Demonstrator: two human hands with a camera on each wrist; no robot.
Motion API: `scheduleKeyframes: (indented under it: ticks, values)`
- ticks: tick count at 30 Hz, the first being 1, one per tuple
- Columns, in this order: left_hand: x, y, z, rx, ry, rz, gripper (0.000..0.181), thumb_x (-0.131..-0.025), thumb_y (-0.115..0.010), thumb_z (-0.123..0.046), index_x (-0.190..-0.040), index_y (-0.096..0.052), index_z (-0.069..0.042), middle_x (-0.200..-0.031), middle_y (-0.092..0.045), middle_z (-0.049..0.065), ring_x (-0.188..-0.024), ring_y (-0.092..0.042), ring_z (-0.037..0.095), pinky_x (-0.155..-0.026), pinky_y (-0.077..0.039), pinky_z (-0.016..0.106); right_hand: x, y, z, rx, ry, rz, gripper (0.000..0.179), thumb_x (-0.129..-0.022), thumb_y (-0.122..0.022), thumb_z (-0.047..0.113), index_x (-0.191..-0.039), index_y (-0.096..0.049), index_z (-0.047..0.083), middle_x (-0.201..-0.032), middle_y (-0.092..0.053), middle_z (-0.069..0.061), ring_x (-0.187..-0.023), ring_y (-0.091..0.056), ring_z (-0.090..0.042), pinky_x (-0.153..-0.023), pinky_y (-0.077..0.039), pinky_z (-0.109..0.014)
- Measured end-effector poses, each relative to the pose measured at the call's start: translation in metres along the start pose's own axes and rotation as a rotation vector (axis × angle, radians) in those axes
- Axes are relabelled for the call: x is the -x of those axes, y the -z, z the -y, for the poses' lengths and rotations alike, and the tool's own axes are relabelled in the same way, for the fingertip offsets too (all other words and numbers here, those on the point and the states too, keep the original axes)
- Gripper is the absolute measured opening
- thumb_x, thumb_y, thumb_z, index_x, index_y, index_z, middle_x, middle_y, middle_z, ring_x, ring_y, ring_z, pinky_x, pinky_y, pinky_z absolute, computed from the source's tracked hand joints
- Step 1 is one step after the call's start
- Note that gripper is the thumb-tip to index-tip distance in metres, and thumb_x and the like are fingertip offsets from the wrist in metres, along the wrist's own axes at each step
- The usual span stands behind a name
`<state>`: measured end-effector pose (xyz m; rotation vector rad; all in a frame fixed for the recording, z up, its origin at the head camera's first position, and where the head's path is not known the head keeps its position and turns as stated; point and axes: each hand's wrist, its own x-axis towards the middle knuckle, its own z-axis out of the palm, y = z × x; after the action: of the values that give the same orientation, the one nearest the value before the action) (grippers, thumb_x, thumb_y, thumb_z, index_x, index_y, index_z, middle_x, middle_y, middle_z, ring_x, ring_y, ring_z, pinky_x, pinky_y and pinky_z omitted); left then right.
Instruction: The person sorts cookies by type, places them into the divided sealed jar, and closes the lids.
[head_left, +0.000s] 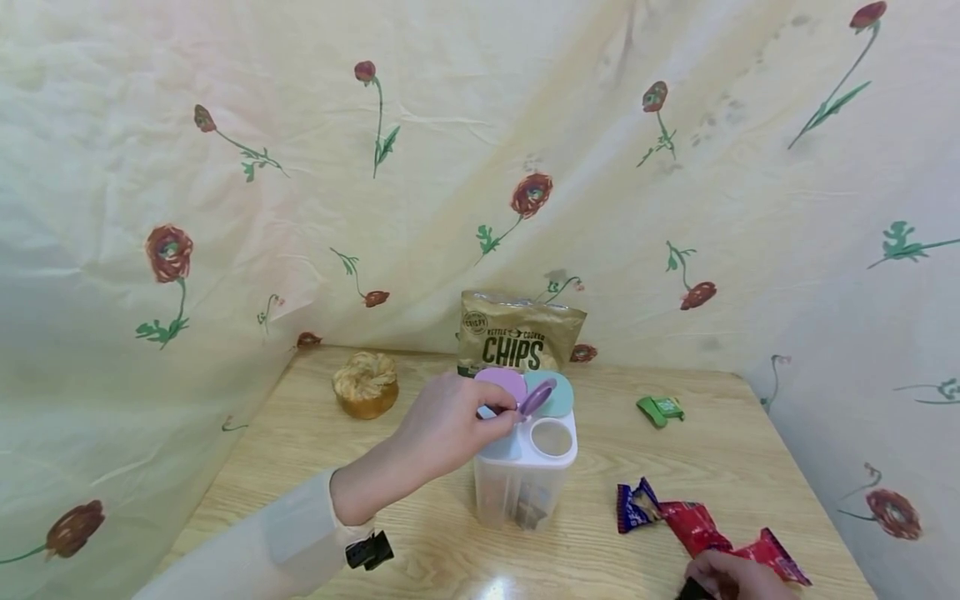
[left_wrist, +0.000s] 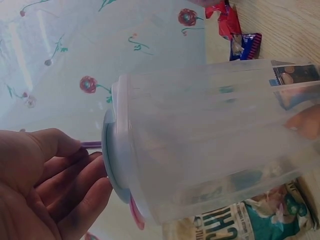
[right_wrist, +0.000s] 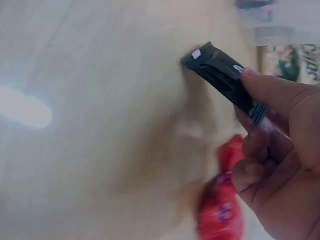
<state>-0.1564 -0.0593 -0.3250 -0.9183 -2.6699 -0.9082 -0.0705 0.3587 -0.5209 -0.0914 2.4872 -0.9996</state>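
My left hand [head_left: 450,421] reaches over a tall clear storage container [head_left: 491,496] and pinches a raised purple lid [head_left: 538,398] between thumb and forefinger. Beside that lid a round opening [head_left: 552,438] in the white top stands uncovered. A purple flap [head_left: 501,382] and a teal flap [head_left: 557,400] cover other parts of the top. In the left wrist view some small packets [left_wrist: 295,75] lie inside the container. At the lower right, my right hand [head_left: 738,575] grips a small black wrapped packet [right_wrist: 225,77] by one end, above the table.
Red packets [head_left: 693,527] and a blue packet [head_left: 636,506] lie near my right hand. A green packet [head_left: 660,410] is farther back. Behind the container stands a gold chips bag [head_left: 517,333]; a round bread [head_left: 366,383] sits to its left. Flowered cloth hangs behind the table.
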Motion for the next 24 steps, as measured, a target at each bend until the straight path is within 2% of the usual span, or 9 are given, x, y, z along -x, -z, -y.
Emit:
scheduleKeyframes:
  ticks: [2,6,11,16,20,24]
  values:
    - [0.000,0.000,0.000,0.007,-0.004,0.000,0.010,-0.092,-0.073,-0.022,-0.088,-0.082,-0.021,-0.082,-0.076,-0.014,-0.052,-0.046,-0.001,-0.051,-0.037,0.020,0.004,0.009,0.011,-0.029,0.048,0.005,0.032,-0.089,-0.080,0.026,-0.110,-0.070,0.005,-0.083,-0.057,0.000,-0.069,-0.051,-0.009,-0.059,-0.039,-0.024]
    - [0.000,0.000,0.000,0.011,-0.011,-0.002,0.009,-0.092,-0.073,-0.020,-0.090,-0.082,-0.020,-0.084,-0.077,-0.012,-0.054,-0.049,-0.001,-0.051,-0.037,0.020,0.009,0.026,0.039,-0.026,0.112,-0.030,0.029,-0.092,-0.077,0.030,-0.108,-0.070,0.007,-0.085,-0.062,0.000,-0.069,-0.052,-0.006,-0.058,-0.041,-0.024]
    - [0.001,0.000,-0.001,-0.002,-0.008,0.001,0.010,-0.092,-0.073,-0.020,-0.091,-0.082,-0.021,-0.085,-0.078,-0.011,-0.053,-0.048,-0.001,-0.050,-0.035,0.021,0.008,0.040,0.078,0.070,0.220,-0.173,0.022,-0.092,-0.076,0.032,-0.106,-0.072,0.015,-0.093,-0.070,0.007,-0.076,-0.057,0.000,-0.063,-0.047,-0.024]
    - [0.001,-0.001,-0.001,-0.002,0.001,0.005,0.010,-0.093,-0.073,-0.022,-0.089,-0.082,-0.022,-0.083,-0.076,-0.014,-0.051,-0.046,-0.001,-0.050,-0.035,0.021,0.003,0.047,0.113,0.130,0.372,-0.331,0.015,-0.090,-0.080,0.027,-0.102,-0.073,0.022,-0.091,-0.072,0.015,-0.077,-0.063,0.000,-0.065,-0.054,-0.024]
    - [0.001,0.000,-0.001,-0.004,0.005,0.006,0.010,-0.092,-0.073,-0.022,-0.088,-0.082,-0.022,-0.083,-0.076,-0.014,-0.053,-0.047,-0.001,-0.050,-0.036,0.021,0.000,0.057,0.139,0.100,0.479,-0.388,0.015,-0.089,-0.080,0.019,-0.103,-0.074,0.022,-0.090,-0.073,0.015,-0.072,-0.066,-0.005,-0.062,-0.055,-0.026]
    - [0.000,0.000,-0.001,-0.009,0.002,0.007,0.010,-0.092,-0.072,-0.021,-0.090,-0.082,-0.021,-0.085,-0.077,-0.013,-0.057,-0.052,0.000,-0.052,-0.038,0.021,-0.006,0.066,0.163,0.125,0.577,-0.441,0.017,-0.089,-0.079,0.013,-0.103,-0.074,0.020,-0.086,-0.073,0.013,-0.067,-0.065,-0.006,-0.057,-0.054,-0.026]
